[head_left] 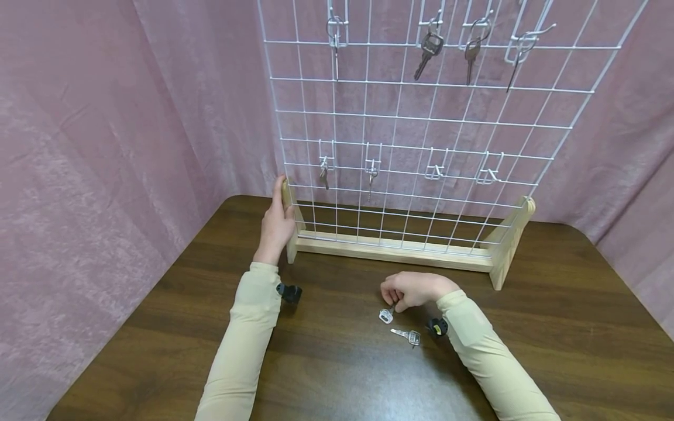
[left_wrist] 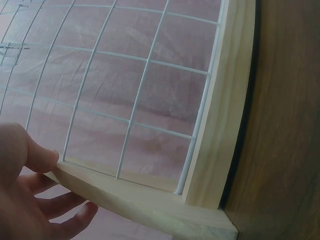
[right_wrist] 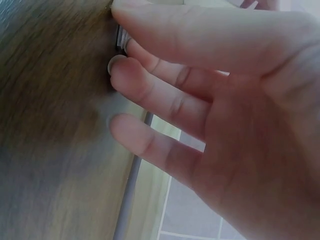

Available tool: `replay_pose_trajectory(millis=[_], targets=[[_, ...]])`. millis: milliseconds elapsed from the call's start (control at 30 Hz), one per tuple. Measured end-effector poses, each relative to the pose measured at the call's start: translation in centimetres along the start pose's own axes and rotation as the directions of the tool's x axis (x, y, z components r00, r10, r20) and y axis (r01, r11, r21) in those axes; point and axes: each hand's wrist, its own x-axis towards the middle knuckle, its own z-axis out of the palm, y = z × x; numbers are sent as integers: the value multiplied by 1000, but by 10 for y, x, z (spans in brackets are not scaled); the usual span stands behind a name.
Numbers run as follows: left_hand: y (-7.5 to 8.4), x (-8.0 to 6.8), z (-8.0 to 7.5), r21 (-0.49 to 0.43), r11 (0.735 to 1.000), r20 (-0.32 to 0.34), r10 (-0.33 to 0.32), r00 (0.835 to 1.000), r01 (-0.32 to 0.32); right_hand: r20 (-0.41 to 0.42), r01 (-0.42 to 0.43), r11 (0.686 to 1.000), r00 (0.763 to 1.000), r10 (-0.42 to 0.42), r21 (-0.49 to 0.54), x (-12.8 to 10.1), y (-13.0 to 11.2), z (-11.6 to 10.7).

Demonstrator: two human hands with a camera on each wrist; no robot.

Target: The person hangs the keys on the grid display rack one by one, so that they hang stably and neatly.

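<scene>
My left hand [head_left: 277,225] grips the wooden side post [head_left: 292,210] of a white wire grid rack [head_left: 400,117], thumb on one face and fingers on the other; the left wrist view shows this hand [left_wrist: 30,185] at the post's edge [left_wrist: 115,197]. Low over the table, my right hand [head_left: 416,288] pinches a silver key [head_left: 387,316] between thumb and fingertips, its head sticking out toward me. A second key [head_left: 408,336] lies flat just nearer. In the right wrist view, the right hand [right_wrist: 200,100] mostly hides the key, and two fingers touch or nearly touch the tabletop.
Several keys hang from upper hooks, among them one key [head_left: 429,49]. On the lower row, two hooks carry keys [head_left: 323,174] and two hooks [head_left: 436,171] are bare. A wooden crossbar [head_left: 395,250] and right foot [head_left: 508,251] support the grid. Pink curtain [head_left: 131,146] surrounds the brown table [head_left: 326,351].
</scene>
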Motion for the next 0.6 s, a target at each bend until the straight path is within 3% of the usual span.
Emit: replay_pose_trajectory(millis=[600], targets=[[-2,0,0,18,1000,-13,22,1000,-22,20,-27,999,999,28,-18,0,-5,-1]])
